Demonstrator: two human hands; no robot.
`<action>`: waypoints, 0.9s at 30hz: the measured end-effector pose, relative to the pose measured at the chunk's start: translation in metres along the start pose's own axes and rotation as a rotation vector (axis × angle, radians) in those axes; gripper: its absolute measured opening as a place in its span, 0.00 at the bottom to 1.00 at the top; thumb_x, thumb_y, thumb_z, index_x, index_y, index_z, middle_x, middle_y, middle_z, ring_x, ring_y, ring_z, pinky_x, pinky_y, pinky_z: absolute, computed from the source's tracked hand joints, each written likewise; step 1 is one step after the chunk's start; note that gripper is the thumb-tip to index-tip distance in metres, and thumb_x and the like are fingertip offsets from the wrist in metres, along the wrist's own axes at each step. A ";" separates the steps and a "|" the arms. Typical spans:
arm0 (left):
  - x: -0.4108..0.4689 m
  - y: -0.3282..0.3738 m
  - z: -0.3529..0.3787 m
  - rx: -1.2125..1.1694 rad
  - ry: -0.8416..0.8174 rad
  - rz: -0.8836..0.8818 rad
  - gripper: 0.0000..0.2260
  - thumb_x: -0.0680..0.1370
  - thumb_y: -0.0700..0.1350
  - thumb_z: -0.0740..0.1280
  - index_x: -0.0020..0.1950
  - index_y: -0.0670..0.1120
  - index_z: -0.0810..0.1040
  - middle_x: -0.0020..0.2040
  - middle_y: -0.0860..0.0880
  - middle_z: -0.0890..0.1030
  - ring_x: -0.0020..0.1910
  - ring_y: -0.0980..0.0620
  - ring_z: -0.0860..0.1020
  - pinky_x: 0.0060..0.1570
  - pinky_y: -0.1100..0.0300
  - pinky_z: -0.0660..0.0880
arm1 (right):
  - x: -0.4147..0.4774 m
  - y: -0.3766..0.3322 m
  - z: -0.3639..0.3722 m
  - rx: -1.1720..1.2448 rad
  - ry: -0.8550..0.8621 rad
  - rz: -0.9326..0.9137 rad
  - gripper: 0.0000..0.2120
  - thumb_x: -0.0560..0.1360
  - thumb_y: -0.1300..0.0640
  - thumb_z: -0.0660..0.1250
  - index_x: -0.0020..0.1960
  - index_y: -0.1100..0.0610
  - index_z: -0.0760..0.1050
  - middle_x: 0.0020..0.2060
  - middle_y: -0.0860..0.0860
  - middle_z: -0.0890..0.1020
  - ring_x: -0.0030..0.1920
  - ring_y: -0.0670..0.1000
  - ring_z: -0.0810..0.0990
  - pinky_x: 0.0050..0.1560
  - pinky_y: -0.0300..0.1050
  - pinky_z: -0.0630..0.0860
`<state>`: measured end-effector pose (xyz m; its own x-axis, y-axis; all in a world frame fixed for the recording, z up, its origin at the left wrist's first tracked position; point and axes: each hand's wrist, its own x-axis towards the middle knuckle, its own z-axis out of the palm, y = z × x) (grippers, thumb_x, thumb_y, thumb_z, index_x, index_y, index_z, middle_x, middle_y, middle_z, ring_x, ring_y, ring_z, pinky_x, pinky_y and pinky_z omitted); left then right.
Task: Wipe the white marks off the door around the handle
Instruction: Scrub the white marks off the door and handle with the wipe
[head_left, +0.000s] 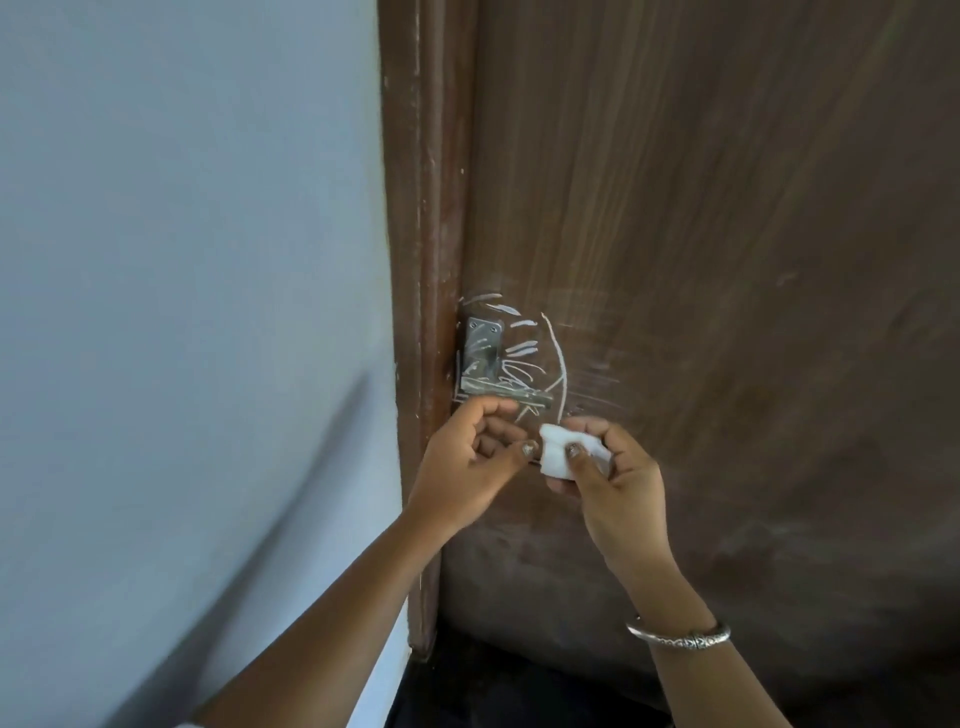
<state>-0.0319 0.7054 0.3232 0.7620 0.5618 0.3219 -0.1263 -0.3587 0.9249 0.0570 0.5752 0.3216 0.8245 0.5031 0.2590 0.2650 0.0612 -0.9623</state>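
Right hand (613, 478) pinches a small white crumpled wipe wad (563, 452) just below the silver metal lever handle (506, 395). Left hand (467, 457) is curled beside it, thumb at the wad; cannot tell if it grips anything. White scribbled marks (558, 358) sit bold over and right of the handle, with faint smears further right, so most wiping looks left. The dark brown wooden door (727, 208) gives open room rightward; the brown door frame (426, 208) crowds the handle's left edge.
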 end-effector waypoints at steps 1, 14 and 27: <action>0.004 -0.004 -0.006 0.010 0.044 -0.004 0.15 0.72 0.40 0.72 0.54 0.53 0.73 0.43 0.54 0.81 0.41 0.57 0.80 0.44 0.61 0.80 | 0.006 0.001 0.005 -0.015 0.005 -0.003 0.17 0.75 0.67 0.65 0.45 0.45 0.81 0.46 0.48 0.83 0.44 0.47 0.83 0.37 0.40 0.81; 0.051 -0.036 -0.036 -0.006 0.232 -0.017 0.14 0.73 0.37 0.69 0.51 0.55 0.74 0.37 0.54 0.81 0.38 0.56 0.80 0.41 0.62 0.78 | 0.103 -0.012 0.049 -0.326 0.018 -0.377 0.21 0.68 0.73 0.68 0.47 0.46 0.80 0.41 0.40 0.82 0.35 0.41 0.78 0.33 0.33 0.73; 0.050 -0.053 -0.032 -0.030 0.198 -0.088 0.17 0.73 0.36 0.69 0.56 0.54 0.74 0.53 0.55 0.81 0.45 0.59 0.79 0.46 0.66 0.76 | 0.145 -0.008 0.087 -0.712 0.057 -0.860 0.09 0.68 0.71 0.67 0.46 0.62 0.80 0.39 0.55 0.83 0.40 0.54 0.81 0.41 0.40 0.75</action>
<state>-0.0070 0.7763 0.2972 0.6319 0.7262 0.2708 -0.0858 -0.2817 0.9557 0.1310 0.7231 0.3599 0.2454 0.4896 0.8367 0.9691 -0.1470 -0.1981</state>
